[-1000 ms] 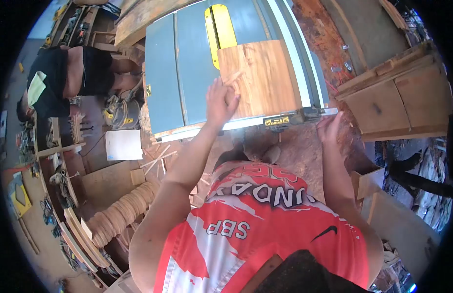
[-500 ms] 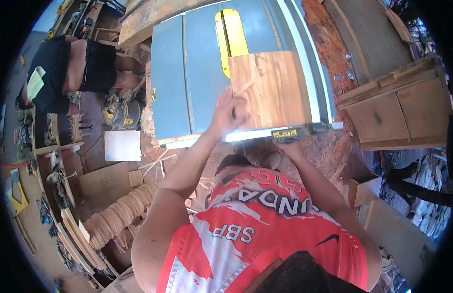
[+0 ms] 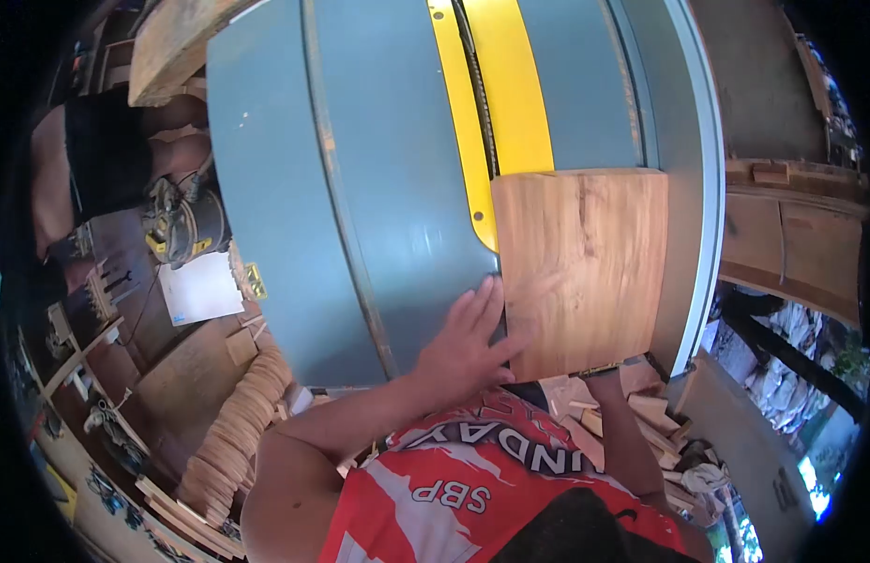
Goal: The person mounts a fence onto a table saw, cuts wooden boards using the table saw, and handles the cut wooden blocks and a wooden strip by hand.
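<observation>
A square wooden board (image 3: 585, 272) with brown grain lies flat on a blue table saw (image 3: 397, 188). Its far left corner covers part of the yellow throat plate (image 3: 514, 84), whose dark slot runs toward the board's far edge. My left hand (image 3: 468, 338) is at the board's near left edge, fingers stretched and apart, the thumb side reaching the wood; motion blurs the fingertips. At the board's near edge, my right hand (image 3: 602, 380) shows only in small part. Its fingers are hidden, so I cannot tell whether they grip anything.
A long fence (image 3: 693, 188) runs along the board's right side. Wood offcuts (image 3: 646, 413) lie below the saw's near edge. To the left are a stack of round wooden pieces (image 3: 238, 422), a yellow-black machine (image 3: 186, 225) and a bending person (image 3: 102, 155). A thick beam (image 3: 177, 52) borders the far left.
My view has moved closer to the saw, so the table and board look larger. My left hand remains by the board's left edge, its fingers now more spread. My right hand stays near the front edge.
</observation>
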`<state>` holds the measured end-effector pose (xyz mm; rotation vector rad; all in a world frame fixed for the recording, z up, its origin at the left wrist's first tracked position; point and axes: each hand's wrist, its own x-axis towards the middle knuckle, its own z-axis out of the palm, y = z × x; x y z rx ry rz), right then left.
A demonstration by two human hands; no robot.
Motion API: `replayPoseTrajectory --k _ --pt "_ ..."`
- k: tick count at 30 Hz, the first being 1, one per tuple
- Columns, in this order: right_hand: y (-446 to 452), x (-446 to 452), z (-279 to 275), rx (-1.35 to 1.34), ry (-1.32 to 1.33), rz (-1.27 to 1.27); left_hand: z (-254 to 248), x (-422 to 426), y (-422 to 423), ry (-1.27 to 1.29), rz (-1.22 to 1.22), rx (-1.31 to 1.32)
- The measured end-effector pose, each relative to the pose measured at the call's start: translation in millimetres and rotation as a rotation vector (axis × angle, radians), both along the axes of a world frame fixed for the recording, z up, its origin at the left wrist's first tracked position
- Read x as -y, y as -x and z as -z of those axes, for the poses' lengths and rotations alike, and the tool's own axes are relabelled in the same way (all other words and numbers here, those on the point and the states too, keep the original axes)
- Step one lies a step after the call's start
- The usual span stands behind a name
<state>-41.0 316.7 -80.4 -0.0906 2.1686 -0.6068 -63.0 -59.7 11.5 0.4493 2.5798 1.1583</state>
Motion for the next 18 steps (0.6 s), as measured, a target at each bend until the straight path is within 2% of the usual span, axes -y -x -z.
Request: replayPoseTrajectory --k 4,6,10,12,15,18 --pt "-24 -26 17 -0.043 -0.039 0.016 1 -1 -1 -0.01 0.002 0.016" --pt "-18 -24 7 0.068 -0.028 0.055 1 -1 -2 0.018 0.002 0.008" --pt "-6 -16 -5 0.073 -0.031 0.153 1 -3 -2 0.004 0.004 0.014" --pt "16 -11 -26 0.309 -0.18 0.088 2 -4 -5 0.014 -0.007 0.045" --pt "-14 -155 68 0.123 -0.339 -0.01 6 -3 -6 0.032 0.007 0.029" --pt "72 -128 48 -0.066 -0.249 0.354 4 -3 -5 0.037 -0.004 0.047"
